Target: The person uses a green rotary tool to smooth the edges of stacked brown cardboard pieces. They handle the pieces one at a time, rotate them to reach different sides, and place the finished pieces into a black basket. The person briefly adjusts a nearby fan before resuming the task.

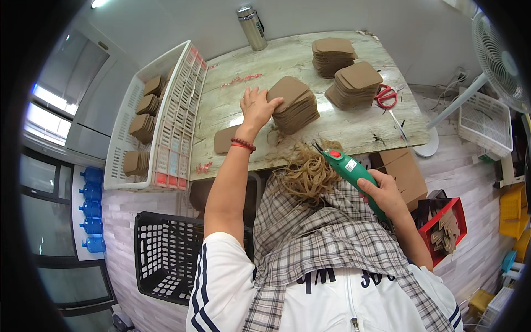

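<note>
The step in hand seems to be the handling of brown pieces at the nearest stack (293, 105), which is standing on the tabletop (232, 88) in front of the person, slightly tilted. The left hand (257, 108) is resting at this stack's left side, its grip spread and pinching nothing visible; the thumb is reaching over the stack's edge and seems to be touching the top piece. Taking a piece from here would be calling for the fingers to be closing on one thin layer without dragging the others askew. A single brown piece (224, 140) is lying apart by the left forearm, and two more stacks (333, 55) (354, 83) are standing farther back. The left arm is stretching almost straight over the tabletop's near edge, with the palm facing down. The right arm is bending at the elbow, and the right hand (379, 191) is holding a green handheld tool (351, 171), its grip wrapped around the body with the thumb on the upper side; the other fingers are mostly hiding underneath. The tool's forked tip is pointing up and leftward, just beside a tangle of tan strips (310, 171) that is lying over the lap.
</note>
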Tool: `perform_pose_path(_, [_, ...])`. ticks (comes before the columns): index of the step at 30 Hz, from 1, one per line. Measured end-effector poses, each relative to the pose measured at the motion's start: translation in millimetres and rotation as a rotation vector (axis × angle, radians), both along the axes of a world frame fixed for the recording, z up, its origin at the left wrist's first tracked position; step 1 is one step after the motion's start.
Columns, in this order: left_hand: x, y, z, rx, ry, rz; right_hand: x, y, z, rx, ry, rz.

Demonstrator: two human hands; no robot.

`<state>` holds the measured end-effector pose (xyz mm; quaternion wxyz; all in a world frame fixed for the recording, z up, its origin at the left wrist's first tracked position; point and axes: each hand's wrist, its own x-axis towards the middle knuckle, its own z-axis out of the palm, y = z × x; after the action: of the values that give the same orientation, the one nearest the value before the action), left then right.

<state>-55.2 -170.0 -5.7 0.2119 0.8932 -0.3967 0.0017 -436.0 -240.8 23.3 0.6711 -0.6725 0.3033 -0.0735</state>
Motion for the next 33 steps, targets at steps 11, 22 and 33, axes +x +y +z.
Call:
perform_pose_path(11, [-8.8,0.8,-15.7,-0.260,-0.126,-0.015,-3.7,0.4,4.9,0.022,-0.052,-0.038])
perform_pose_path(22, [-43.9,15.0,24.9,-0.657,0.522,-0.003,-0.3,0.3,9.9,0.025,-0.076,-0.074])
perform_pose_path(33, [-131.3,2.7,28.2,-1.662,1.550,-0.004,18.9,7.5,28.3,-0.019,-0.220,-0.207])
